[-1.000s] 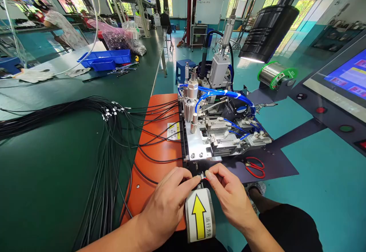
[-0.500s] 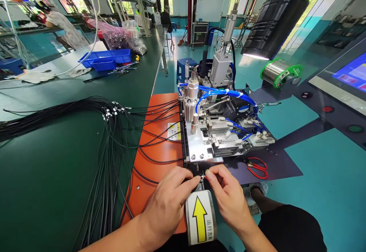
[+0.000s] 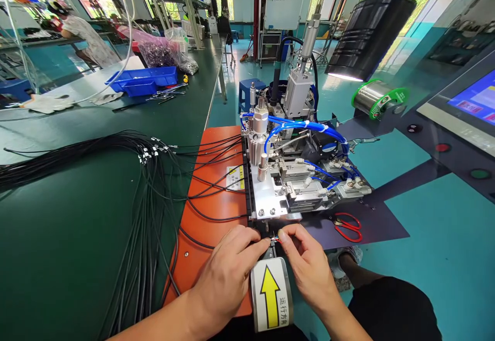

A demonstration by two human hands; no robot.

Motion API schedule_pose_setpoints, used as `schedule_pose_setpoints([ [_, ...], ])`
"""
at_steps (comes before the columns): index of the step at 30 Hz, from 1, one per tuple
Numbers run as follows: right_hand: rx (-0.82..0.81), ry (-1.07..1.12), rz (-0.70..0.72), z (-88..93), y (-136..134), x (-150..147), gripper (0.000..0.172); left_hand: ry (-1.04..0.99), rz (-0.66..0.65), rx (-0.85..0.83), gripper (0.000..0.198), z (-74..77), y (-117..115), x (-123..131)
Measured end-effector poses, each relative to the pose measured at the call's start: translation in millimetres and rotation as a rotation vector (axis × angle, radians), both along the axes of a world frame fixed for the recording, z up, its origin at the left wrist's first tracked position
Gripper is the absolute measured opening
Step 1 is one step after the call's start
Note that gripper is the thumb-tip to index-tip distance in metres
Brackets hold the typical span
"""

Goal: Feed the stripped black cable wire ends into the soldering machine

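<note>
My left hand (image 3: 234, 266) rests at the front edge of the metal machine (image 3: 266, 196), its thumb and forefinger closed at a small cable end whose grip is mostly hidden. Facing it, my right hand (image 3: 307, 263) pinches thin red and other coloured wires (image 3: 276, 239) between thumb and forefinger. The fingertips of both hands are a short gap apart, just above a plate with a yellow arrow (image 3: 270, 297). Black cables (image 3: 201, 212) cross the orange board (image 3: 216, 150) to the machine's left side.
A bundle of black cables (image 3: 145, 217) lies on the green table (image 3: 58, 238). Red-handled scissors (image 3: 350, 227) are right of the machine. A solder spool (image 3: 379, 98), a black lamp (image 3: 367, 36) and blue trays (image 3: 145, 80) stand further back. A person (image 3: 88, 36) is at the far left.
The coloured wires between my fingertips look slightly more spread. Both hands have stayed almost in the same place.
</note>
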State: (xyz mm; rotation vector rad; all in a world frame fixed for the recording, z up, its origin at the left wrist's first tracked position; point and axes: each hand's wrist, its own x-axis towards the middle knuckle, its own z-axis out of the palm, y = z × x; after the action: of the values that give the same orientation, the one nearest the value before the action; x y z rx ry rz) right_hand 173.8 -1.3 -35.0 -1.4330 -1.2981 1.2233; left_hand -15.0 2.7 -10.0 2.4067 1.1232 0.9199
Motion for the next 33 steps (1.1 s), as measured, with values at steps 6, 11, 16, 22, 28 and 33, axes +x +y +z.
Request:
schedule_pose_setpoints([
  [6, -0.02, -0.003, 0.002, -1.4, 1.2, 0.5, 0.033, -0.003, -0.01, -0.003, 0.03, -2.8, 0.4, -0.4],
  [11, -0.029, -0.019, 0.02, -1.8, 1.6, 0.9, 0.034, -0.009, -0.005, 0.004, 0.028, -1.3, 0.6, 0.1],
  [16, -0.018, -0.018, 0.013, 2.5, 1.0, -0.2, 0.031, -0.004, -0.002, 0.012, 0.03, 0.0, 0.8, 1.0],
  [22, 0.025, -0.072, 0.017, 0.3, 0.0, -0.6, 0.027, -0.001, -0.01, 0.004, 0.028, -0.6, 0.7, 0.7],
  [28, 0.025, -0.077, 0.036, -2.3, -2.2, -1.0, 0.028, 0.011, -0.004, -0.01, 0.029, -2.1, 0.2, 0.3],
  [33, 0.024, -0.079, 0.044, -0.6, -1.5, -1.9, 0.03, 0.03, 0.005, -0.016, 0.028, -2.0, -0.4, 0.4],
])
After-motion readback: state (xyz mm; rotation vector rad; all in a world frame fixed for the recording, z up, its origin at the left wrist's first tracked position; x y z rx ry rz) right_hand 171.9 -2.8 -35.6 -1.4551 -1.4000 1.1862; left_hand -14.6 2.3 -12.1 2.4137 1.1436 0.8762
